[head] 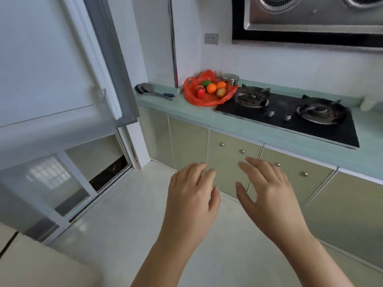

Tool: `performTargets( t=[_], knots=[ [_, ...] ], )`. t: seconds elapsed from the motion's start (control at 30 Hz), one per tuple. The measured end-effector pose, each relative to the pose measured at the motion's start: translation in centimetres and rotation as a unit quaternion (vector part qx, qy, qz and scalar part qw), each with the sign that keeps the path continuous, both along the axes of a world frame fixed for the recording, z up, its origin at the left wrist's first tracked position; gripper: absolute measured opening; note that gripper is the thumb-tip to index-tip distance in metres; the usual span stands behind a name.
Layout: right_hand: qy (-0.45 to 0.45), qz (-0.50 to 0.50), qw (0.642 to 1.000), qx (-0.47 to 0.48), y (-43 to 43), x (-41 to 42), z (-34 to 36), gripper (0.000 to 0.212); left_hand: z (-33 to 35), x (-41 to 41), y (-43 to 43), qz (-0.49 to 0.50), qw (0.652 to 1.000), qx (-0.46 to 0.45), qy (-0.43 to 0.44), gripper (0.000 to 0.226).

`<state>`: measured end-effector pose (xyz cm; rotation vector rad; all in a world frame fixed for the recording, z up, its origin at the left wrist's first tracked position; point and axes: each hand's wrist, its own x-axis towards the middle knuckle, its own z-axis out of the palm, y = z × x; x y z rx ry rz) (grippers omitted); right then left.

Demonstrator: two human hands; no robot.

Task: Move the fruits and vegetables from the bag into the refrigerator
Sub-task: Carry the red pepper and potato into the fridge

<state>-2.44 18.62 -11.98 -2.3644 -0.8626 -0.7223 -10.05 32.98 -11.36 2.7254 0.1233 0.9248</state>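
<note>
A red plastic bag (pixel 192 96) lies spread open on the pale green counter (pixel 182 108), left of the stove. In it I see a red pepper (pixel 200 91), two oranges (pixel 211 88), a brown kiwi (pixel 221 92) and a green vegetable (pixel 205 82). The refrigerator door (pixel 41 59) stands open at the left, its inner shelf bin (pixel 58 129) facing me. My left hand (pixel 191 191) and my right hand (pixel 267 189) hang in front of me over the floor, fingers relaxed, holding nothing, well short of the bag.
A black two-burner gas stove (pixel 290 119) fills the counter's right part. Metal ladles (pixel 149 90) lie left of the bag and a steel canister (pixel 230 79) stands behind it. Cabinet doors with knobs (pixel 234 162) run below. A range hood (pixel 310 19) hangs above.
</note>
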Motion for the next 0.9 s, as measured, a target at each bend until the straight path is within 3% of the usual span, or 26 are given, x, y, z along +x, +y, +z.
performTargets(
  t=[0.27, 0.53, 0.9],
  knots=[
    [0.02, -0.049, 0.998, -0.025, 3.1, 12.3, -1.6, 0.043, -2.4, 13.4, 3.9, -0.036, 0.999, 0.007, -0.016, 0.03],
    [0.028, -0.062, 0.998, -0.014, 9.8, 25.1, 0.1, 0.042, -0.7, 27.6, 10.5, -0.048, 0.998, 0.005, -0.033, 0.033],
    [0.064, -0.058, 0.996, -0.032, 13.1, 42.9, -2.4, 0.041, -3.6, 44.9, 13.8, -0.051, 0.998, -0.027, 0.022, 0.036]
  ],
)
